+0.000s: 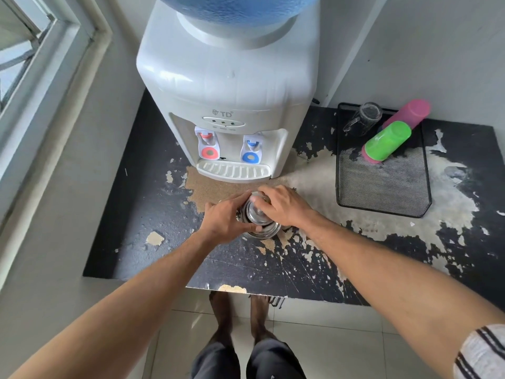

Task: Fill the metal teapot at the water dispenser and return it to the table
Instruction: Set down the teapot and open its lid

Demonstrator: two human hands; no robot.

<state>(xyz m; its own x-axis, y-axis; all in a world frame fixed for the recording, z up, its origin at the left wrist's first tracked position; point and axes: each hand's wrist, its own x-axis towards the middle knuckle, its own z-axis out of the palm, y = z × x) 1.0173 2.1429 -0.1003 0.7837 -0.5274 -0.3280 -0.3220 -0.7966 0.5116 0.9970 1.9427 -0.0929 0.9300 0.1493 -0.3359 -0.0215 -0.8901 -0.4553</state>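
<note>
The shiny metal teapot (259,224) stands on the worn black table (153,214), a short way in front of the white water dispenser (229,86). My left hand (226,218) grips the teapot's left side. My right hand (284,205) reaches over its top from the right, fingers curled on the lid area. Both hands hide much of the pot. The dispenser has a red tap (209,146), a blue tap (250,151) and a drip tray (233,170) below them.
A black mesh tray (388,187) lies at the right of the table, holding a glass mug (364,119), a green cup (388,142) and a pink cup (408,113). A window frame is at the left. The table's front edge is close to my bare feet.
</note>
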